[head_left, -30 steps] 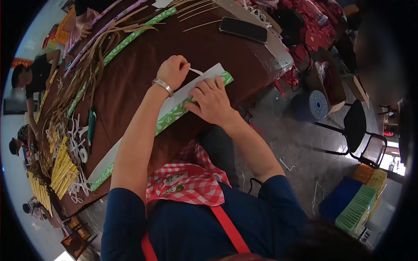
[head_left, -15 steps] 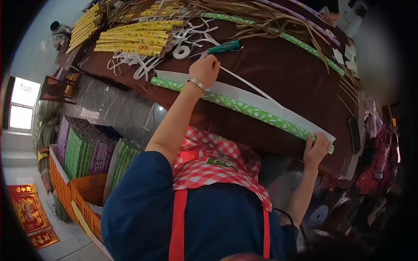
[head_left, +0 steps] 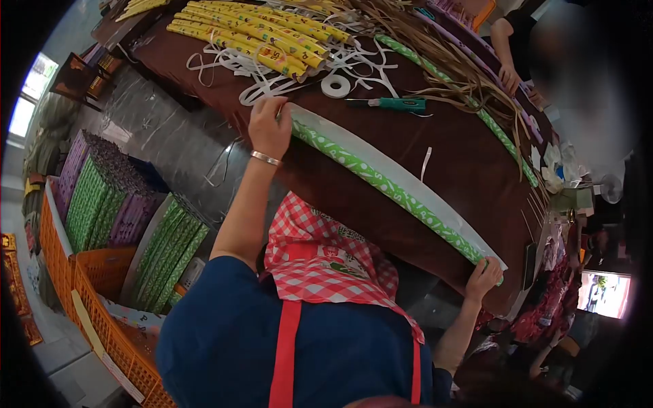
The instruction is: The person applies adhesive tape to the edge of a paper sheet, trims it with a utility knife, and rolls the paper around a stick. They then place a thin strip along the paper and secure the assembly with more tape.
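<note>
A long tube of green patterned paper (head_left: pixel 381 182), with a white flap (head_left: pixel 401 171) along its far side, lies slantwise along the table's near edge. My left hand (head_left: pixel 271 129), with a bracelet on the wrist, is closed on the tube's left end. At the other end, my right hand (head_left: pixel 484 277) is wrapped around the paper. A short white strip (head_left: pixel 426 163) sticks up beside the flap's middle. Beyond the tube are a green-handled cutter (head_left: pixel 401 104) and a roll of white tape (head_left: pixel 335 86).
Yellow patterned tubes (head_left: pixel 255 37) and tangled white strips (head_left: pixel 272 85) lie at the back left. Brown dried strips (head_left: pixel 442 58) and another green tube (head_left: pixel 500 132) cross the far side. Another person's hand (head_left: pixel 509 78) is there. Orange crates (head_left: pixel 102 272) of green and purple bundles stand left.
My left hand has left the white strip near the cutter and moved to the tube's left end. The long strip now shows only a short piece. The view has shifted; my right hand keeps its end.
</note>
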{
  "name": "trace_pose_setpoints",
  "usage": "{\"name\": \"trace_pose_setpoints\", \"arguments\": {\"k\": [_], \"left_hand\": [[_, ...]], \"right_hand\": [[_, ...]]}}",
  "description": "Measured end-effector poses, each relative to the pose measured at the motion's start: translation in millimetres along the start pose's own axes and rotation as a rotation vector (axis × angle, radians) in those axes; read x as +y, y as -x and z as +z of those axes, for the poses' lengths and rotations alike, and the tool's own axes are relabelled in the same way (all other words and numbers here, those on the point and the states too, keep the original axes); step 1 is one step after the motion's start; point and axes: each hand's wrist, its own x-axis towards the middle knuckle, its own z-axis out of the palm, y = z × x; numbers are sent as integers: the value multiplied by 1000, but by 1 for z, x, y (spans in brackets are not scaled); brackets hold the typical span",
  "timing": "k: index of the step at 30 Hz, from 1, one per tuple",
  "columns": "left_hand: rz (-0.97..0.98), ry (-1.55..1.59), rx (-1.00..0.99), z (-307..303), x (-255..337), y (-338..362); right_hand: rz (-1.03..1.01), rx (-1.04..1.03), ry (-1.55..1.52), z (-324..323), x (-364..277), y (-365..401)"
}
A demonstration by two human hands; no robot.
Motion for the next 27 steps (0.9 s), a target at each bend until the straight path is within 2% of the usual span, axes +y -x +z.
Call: {"name": "trace_pose_setpoints", "arguments": {"k": [1, 3, 5, 9, 11, 15, 17, 18, 19, 20, 22, 24, 25, 27], "left_hand": [[-122, -25, -47, -12, -11, 3], [-172, -97, -123, -21, -34, 7], [-334, 50, -332, -18, -52, 11], [-450, 189, -423, -17, -58, 5], [-608, 271, -440, -18, -57, 3], [-621, 271, -519, -23, -63, -3], [-483, 218, -504, -29, -58, -8], [-375, 235, -428, -25, -71, -5], [-246, 118, -412, -24, -82, -6], [-207, -93, -314, -23, -72, -6], [106, -152, -171, -16, -27, -2], [124, 16, -375, 0, 52, 11], [202, 123, -471, 17, 82, 26], [523, 423, -687, 52, 140, 60]], "right_hand": [[-7, -3, 1, 0, -1, 0], [10, 1, -11, -1, -1, -1], [13, -10, -18, -1, -1, -2], [19, -29, -25, -3, 0, -2], [13, -27, -25, -2, 2, -1], [5, -8, -45, 0, 1, -2], [9, 2, 42, 2, 1, 0], [23, 25, -41, -3, -7, -4], [66, -23, -73, -5, -6, -5], [78, -10, -7, -5, -11, -5], [78, 23, 0, -5, -13, -4], [119, 36, -34, -8, -18, -6], [123, 45, -22, -6, -17, -4], [137, 61, -4, -3, -16, -1]]}}
